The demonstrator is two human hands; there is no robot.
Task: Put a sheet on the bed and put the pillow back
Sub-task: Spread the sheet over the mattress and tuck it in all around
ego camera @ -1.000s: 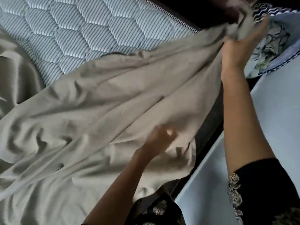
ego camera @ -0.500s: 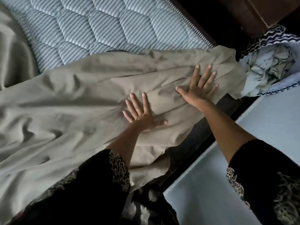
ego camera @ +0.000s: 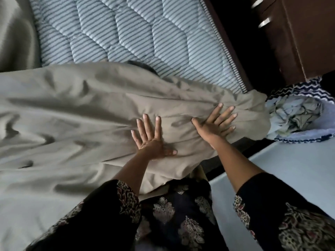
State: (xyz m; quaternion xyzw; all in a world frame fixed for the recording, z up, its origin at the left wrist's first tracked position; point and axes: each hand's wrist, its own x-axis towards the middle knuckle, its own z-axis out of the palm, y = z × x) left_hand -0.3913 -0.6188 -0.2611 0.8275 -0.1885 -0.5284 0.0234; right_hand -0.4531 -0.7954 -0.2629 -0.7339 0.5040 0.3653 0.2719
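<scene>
Hands, left (ego camera: 152, 144) and right (ego camera: 212, 127), flat on sheet (ego camera: 81, 115).

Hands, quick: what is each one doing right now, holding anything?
Left hand: open, fingers spread, pressing flat on the sheet.
Right hand: open, fingers spread, pressing flat on the sheet near its bunched end.

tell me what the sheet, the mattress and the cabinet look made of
Sheet: soft woven cloth, matte beige; it creases and drapes.
Mattress: quilted striped fabric, with stitched hexagon padding.
Cabinet: probably wood or veneer, dark brown and smooth.
</scene>
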